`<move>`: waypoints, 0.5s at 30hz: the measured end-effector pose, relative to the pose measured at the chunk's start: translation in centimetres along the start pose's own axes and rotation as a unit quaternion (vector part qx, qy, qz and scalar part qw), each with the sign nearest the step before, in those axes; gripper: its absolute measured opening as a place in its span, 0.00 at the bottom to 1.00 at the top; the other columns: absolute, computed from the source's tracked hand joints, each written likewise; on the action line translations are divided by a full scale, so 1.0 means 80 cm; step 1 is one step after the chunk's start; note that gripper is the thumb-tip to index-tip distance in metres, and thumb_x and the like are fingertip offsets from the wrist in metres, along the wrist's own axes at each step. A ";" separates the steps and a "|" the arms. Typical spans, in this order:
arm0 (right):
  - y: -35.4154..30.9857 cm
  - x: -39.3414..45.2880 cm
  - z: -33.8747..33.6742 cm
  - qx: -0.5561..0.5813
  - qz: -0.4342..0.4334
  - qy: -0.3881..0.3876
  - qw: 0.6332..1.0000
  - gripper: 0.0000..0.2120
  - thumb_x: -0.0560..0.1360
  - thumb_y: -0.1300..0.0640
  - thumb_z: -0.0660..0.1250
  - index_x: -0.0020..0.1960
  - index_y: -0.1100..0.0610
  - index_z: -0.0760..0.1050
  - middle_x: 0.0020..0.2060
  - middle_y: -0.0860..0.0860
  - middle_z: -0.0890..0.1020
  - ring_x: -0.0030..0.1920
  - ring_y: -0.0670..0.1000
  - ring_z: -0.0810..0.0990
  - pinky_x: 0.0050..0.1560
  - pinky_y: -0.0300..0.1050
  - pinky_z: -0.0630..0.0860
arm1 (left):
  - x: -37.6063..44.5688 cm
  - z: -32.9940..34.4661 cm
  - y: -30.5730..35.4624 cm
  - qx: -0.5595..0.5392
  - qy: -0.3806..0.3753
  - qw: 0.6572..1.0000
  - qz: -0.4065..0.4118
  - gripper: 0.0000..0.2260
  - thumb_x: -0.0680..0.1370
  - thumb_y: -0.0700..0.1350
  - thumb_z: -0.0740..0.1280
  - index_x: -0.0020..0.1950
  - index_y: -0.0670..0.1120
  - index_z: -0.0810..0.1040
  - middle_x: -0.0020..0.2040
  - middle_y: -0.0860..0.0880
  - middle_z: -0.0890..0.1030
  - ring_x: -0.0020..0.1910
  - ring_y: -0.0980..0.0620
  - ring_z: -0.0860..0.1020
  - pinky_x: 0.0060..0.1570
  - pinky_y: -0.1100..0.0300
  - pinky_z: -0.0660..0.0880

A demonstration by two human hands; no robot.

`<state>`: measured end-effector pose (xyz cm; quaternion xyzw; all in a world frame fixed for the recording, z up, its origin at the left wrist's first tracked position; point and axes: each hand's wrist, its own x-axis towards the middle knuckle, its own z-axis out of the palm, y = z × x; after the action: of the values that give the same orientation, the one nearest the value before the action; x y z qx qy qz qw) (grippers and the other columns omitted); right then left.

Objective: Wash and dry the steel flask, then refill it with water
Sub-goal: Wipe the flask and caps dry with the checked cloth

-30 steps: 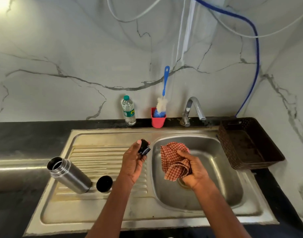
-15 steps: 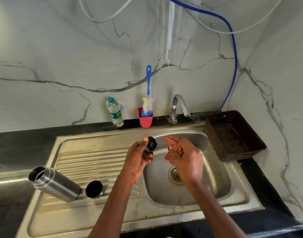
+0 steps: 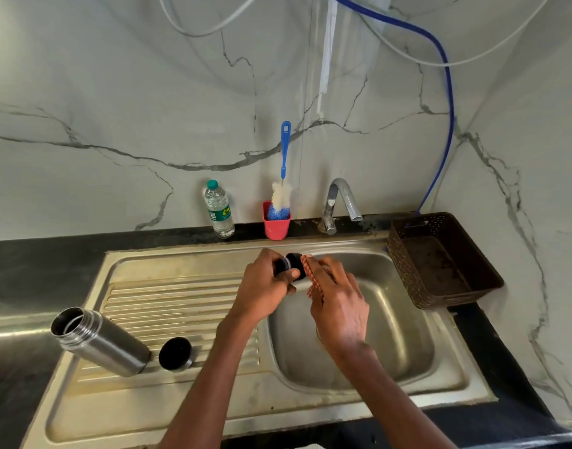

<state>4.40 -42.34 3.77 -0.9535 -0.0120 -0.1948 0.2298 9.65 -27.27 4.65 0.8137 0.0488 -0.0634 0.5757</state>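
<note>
Held in the left hand (image 3: 265, 294), over the back edge of the sink basin (image 3: 404, 348): a small black stopper (image 3: 292, 266), with the fingers closed round it and the thumb laid across its side. Pressed against the end of the stopper: a red checked cloth (image 3: 312, 280), bunched up and gripped in the curled fingers of the right hand (image 3: 339, 306). Both hands close together, almost touching, above the basin.

Left on the ribbed draining board (image 3: 181, 299), well apart from the hands: the steel flask (image 3: 100, 341), lying on its side, uncapped, with the open mouth turned up and to the left. Just beside its base: a round steel cap (image 3: 176, 354), dark inside, standing with the opening upward. Touching the flask or not, could not tell.

At the back, on the black counter (image 3: 51, 264) along the marble wall: a plastic water bottle (image 3: 218, 210) with a green cap, upright; next to it a red cup (image 3: 275, 223) holding a bottle brush (image 3: 283, 189) with a blue handle; then the chrome tap (image 3: 338, 205), with no water seen running. To the right of the sink, a dark brown basket (image 3: 407, 273), set near the corner. Above it, a blue hose (image 3: 448, 102) hanging down the wall.
</note>
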 end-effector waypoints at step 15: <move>0.013 0.021 -0.011 -0.021 0.022 -0.034 0.999 0.27 0.73 0.64 0.73 0.65 0.39 0.76 0.58 0.38 0.81 0.53 0.50 0.79 0.37 0.47 0.79 | 0.003 0.015 0.005 0.134 -0.034 0.987 0.075 0.13 0.75 0.43 0.78 0.60 0.49 0.85 0.56 0.49 0.82 0.54 0.49 0.82 0.59 0.49 0.81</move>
<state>5.75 -43.79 4.67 -0.9640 0.0051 -0.1579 0.2137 9.89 -28.55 4.57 0.8825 -0.0408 -0.0534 0.4655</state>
